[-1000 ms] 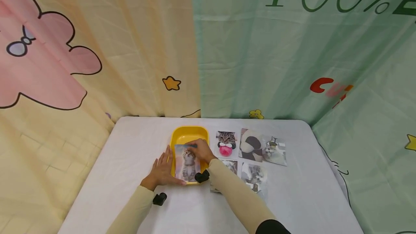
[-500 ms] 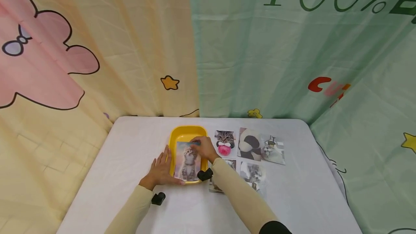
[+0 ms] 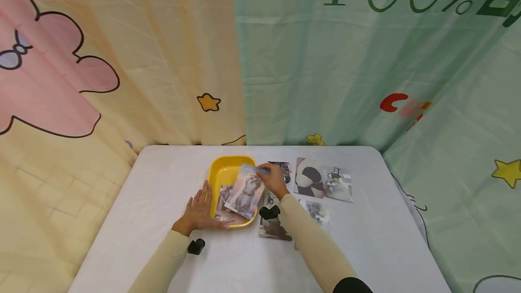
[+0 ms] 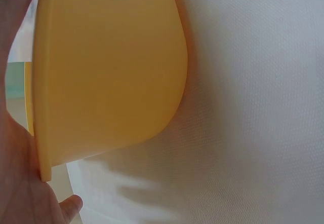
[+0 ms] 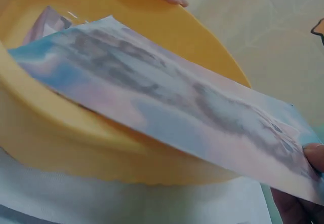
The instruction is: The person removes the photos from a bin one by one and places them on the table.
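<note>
My right hand pinches the top edge of a kitten photo between thumb and fingers. The photo slants over the right side of a yellow plastic tray. In the right wrist view, the same kitten photo stretches across the tray's rim, and the thumb presses on its end. Another photo lies in the tray, partly covered. My left hand rests along the tray's left rim with fingers extended. Seen from the left wrist, the palm is against the rim of the tray.
Right of the tray several animal photos lie on the white table: a panda photo, an overlapping cat photo, a grey one and a brownish one. The right arm and hand partly cover some. Printed curtains hang behind.
My right hand has lifted the kitten photo and carried it to the right, tilting it and uncovering another photo in the tray. The left hand has stayed at the rim.
</note>
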A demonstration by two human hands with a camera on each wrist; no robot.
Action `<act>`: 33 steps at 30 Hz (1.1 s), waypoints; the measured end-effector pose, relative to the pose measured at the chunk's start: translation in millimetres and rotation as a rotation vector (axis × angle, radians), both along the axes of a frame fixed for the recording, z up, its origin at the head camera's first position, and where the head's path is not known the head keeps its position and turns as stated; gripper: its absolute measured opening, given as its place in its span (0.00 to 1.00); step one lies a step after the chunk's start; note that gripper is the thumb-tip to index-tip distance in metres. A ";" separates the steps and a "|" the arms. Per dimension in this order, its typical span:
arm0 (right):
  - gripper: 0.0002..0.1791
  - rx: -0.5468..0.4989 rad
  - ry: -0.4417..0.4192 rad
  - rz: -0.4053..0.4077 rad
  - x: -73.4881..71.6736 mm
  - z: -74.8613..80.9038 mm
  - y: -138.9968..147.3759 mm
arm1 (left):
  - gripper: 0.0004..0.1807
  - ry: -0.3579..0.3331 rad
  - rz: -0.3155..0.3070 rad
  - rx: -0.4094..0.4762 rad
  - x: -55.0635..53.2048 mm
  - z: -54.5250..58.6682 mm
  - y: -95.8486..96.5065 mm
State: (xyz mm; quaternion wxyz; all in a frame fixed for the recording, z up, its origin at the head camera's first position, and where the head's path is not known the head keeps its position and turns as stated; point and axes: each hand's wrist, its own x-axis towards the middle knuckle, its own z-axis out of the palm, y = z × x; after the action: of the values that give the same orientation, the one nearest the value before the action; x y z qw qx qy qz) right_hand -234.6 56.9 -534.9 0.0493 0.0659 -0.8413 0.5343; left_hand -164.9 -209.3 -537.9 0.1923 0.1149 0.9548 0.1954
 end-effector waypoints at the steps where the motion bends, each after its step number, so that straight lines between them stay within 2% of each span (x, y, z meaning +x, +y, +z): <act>1: 0.10 -0.012 -0.007 -0.011 0.8 0.4 3.8 | 0.83 -0.001 0.002 0.007 0.0 -0.2 0.1; 7: 0.12 -0.091 -0.021 -0.053 5.4 3.5 26.3 | 0.83 -0.016 0.018 0.005 -0.9 -1.0 1.1; 11: 0.13 -0.118 -0.032 -0.016 9.6 6.6 43.5 | 0.83 -0.029 0.031 -0.004 -0.7 -0.1 1.9; 15: 0.13 -0.150 -0.081 0.024 15.5 8.3 68.1 | 0.84 -0.036 0.036 0.000 0.7 3.0 3.3; 22: 0.14 -0.104 -0.152 0.017 31.8 11.7 119.7 | 0.84 -0.037 0.033 0.007 -2.2 4.0 4.9; 27: 0.15 -0.058 -0.178 0.030 42.8 5.4 158.1 | 0.85 -0.043 0.032 -0.005 -5.2 0.6 4.2; 33: 0.17 -0.045 -0.198 -0.008 60.0 -4.6 205.9 | 0.85 -0.028 0.025 -0.009 -4.8 -3.8 2.9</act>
State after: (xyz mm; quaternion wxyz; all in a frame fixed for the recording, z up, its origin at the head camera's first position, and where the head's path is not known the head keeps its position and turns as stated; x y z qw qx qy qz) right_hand -174.7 262.9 -539.5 -0.0304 0.0085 -0.8301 0.5567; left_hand -169.7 -206.5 -541.7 0.2035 0.0995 0.9543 0.1950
